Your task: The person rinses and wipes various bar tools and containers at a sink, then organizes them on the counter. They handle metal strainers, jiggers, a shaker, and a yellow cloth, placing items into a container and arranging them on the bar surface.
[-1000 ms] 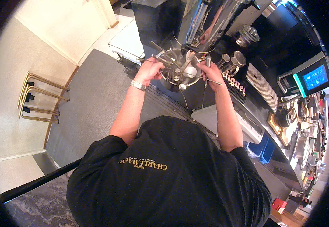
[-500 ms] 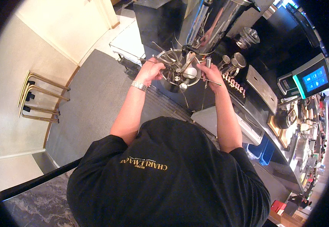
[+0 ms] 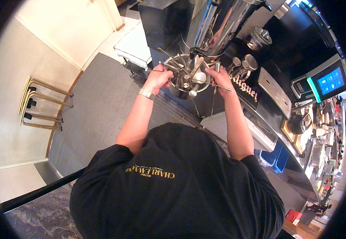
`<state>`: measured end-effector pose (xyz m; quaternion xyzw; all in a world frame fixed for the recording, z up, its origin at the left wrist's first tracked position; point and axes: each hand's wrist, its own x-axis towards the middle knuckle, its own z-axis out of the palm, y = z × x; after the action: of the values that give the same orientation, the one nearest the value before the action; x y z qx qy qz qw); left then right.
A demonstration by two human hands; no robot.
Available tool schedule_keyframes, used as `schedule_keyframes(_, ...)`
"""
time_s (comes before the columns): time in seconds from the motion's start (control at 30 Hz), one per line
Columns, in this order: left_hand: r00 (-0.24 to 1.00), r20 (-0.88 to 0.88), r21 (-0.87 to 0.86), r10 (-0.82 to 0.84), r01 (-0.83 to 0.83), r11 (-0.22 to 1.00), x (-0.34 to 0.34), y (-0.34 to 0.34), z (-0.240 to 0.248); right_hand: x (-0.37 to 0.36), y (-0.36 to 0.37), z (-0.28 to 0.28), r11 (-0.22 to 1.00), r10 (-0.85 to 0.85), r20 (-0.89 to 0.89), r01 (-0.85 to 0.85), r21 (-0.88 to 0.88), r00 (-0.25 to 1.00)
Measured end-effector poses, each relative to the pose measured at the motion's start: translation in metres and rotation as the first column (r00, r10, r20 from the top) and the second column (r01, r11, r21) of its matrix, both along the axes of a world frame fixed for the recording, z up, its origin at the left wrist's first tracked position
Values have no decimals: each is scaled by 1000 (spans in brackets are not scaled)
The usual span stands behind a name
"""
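Out in front of me, my left hand (image 3: 159, 78) and my right hand (image 3: 220, 81) grip opposite sides of a round metal container (image 3: 177, 92), seen from above. Fingers of both hands are closed at its rim. Packed inside are several metal utensils (image 3: 186, 78) with thin handles, some sticking out past the rim. Among them shows a white, round-ended piece (image 3: 199, 77). One thin rod (image 3: 224, 88) crosses over my right hand. How deep the container is, and what lies at its bottom, stays hidden.
Beyond the container stands a tall shiny metal cylinder (image 3: 236, 24). On the right run a slatted drip tray (image 3: 275, 93), metal jugs (image 3: 250, 62) and a lit touch screen (image 3: 330, 81). A blue bin (image 3: 277, 158) sits below the counter. Folded gold-framed stands (image 3: 41, 101) lean at the left wall.
Hardly anything differs. Both hands keep their hold on the container, and the utensils in it have shifted very slightly.
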<state>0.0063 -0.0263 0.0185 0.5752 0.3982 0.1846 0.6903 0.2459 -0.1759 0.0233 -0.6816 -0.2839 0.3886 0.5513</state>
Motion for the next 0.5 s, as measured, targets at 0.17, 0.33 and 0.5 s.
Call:
schedule_keyframes(0.17,1000,9,1,-10,10,1000,0,3,-8,-3,0,-4,1000,-17,0,17,-10,1000)
schedule_keyframes(0.33,1000,-14,10,3,-3,1000,-3,5,-4,-5,1,-7,1000,-10,0,10,-6,1000)
schedule_keyframes(0.5,1000,-4,31,7,-7,999,-4,2,8,-4,2,-3,1000,-11,16,11,10,1000)
